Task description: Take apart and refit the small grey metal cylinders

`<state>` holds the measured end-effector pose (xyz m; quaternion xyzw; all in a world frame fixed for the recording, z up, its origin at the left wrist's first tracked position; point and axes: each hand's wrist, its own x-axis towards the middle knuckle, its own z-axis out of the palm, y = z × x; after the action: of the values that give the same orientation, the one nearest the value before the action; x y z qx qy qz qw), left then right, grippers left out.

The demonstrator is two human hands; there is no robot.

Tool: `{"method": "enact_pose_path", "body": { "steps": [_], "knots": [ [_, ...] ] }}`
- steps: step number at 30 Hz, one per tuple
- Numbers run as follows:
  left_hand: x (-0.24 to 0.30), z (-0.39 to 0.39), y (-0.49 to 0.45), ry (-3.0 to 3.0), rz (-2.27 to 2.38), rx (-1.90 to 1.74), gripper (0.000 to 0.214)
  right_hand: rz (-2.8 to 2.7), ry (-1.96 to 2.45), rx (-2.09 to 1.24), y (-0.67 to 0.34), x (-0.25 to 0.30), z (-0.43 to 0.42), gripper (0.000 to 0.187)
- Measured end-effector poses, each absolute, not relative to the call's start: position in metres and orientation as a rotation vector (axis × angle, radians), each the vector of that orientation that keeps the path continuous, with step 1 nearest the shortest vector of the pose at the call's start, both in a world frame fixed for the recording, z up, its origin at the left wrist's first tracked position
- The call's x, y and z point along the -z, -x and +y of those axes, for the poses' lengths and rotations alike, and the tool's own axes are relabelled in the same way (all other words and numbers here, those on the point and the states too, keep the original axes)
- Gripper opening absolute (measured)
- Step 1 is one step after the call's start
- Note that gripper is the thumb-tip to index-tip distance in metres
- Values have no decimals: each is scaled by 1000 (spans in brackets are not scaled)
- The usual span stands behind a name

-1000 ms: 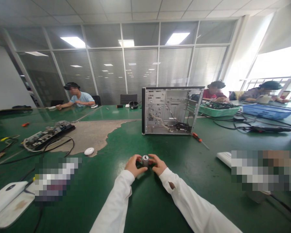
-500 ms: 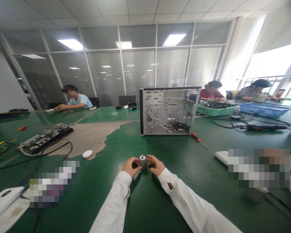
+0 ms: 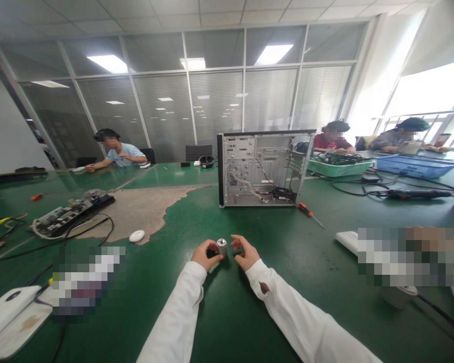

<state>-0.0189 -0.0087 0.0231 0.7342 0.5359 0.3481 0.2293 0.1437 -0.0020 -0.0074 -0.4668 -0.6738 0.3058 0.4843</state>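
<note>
A small silver cylinder (image 3: 221, 247) stands upright on the green table (image 3: 227, 312) just ahead of me. My left hand (image 3: 203, 254) is curled round its left side, thumb and fingers on it. A short gap separates my right hand (image 3: 243, 251) from the cylinder's right side; its fingers are bent and apart and hold nothing. Both arms wear white sleeves.
An open computer case (image 3: 263, 169) stands behind, with a red-handled screwdriver (image 3: 308, 214) by its right corner. A circuit board with cables (image 3: 70, 214) and a white puck (image 3: 136, 235) lie left. Green (image 3: 336, 168) and blue (image 3: 414, 166) baskets and three seated people are farther back.
My right hand has let go of the cylinder and drawn slightly to the right. The left hand keeps its hold. The view tilted a little.
</note>
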Motion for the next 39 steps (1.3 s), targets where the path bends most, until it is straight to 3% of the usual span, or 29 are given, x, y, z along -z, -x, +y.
{"method": "enact_pose_path", "body": {
  "steps": [12, 21, 25, 34, 39],
  "knots": [
    [-14, -3, 24, -2130, 1381, -928, 26, -1835, 946, -478, -136, -8, -14, 43],
    [-12, -2, 24, -2093, 1397, -923, 29, -1889, 1022, -540, -132, -12, -14, 39],
    [-16, -5, 22, -1996, 1417, -996, 31, -1669, 1075, -733, -128, -6, -7, 35],
    [-18, -6, 21, -1996, 1457, -1008, 33, -889, 901, -1450, -129, 6, 7, 48],
    [-11, -1, 24, -2019, 1441, -1017, 32, -627, 844, -1673, -128, 3, 1, 36]
  ]
}}
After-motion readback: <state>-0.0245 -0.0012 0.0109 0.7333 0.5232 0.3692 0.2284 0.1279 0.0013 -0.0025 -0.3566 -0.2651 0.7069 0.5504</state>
